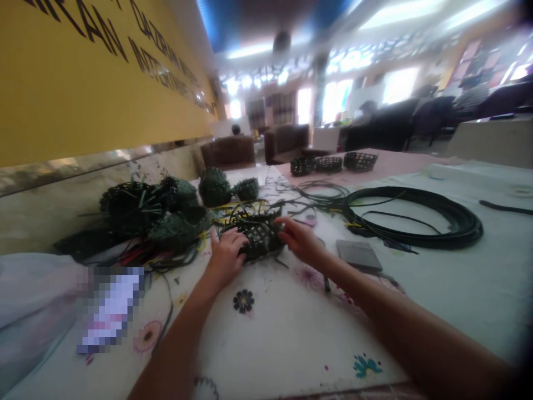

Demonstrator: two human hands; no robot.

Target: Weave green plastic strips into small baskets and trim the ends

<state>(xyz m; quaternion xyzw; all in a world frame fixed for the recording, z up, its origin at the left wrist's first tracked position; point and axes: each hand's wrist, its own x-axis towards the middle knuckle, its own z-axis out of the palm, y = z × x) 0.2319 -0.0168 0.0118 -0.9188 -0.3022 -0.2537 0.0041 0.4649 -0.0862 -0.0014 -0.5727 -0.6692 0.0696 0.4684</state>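
At the centre of the head view, both forearms enter from the bottom edge and converge on a dark woven piece (259, 236) lying on the flower-printed tablecloth (287, 333). The left forearm rises from the lower left, wrist straight and palm down. The left hand (227, 253) covers the left end of the woven piece, with its fingers curled over the edge in a closed grasp. The right forearm runs in from the lower right at a shallower angle. The right hand (300, 240) is palm down and narrowly set, with its fingertips on the upper right corner of the woven piece. Whether they pinch a strip cannot be told, because the frame is blurred. The woven piece rests between the two hands with its long axis running left to right across the table, the right end slightly farther from the person. Loose strip ends project from its far edge, pointing away from the person. A heap of finished dark baskets (166, 211) lies just beyond the left hand. A flat grey square (358, 254) lies near the right wrist, and a large coil of dark strip (416, 219) lies beyond it, well apart from the hands. Three small baskets (331, 163) stand in a row at the far end of the table. A yellow banner (83, 72) fills the upper left.
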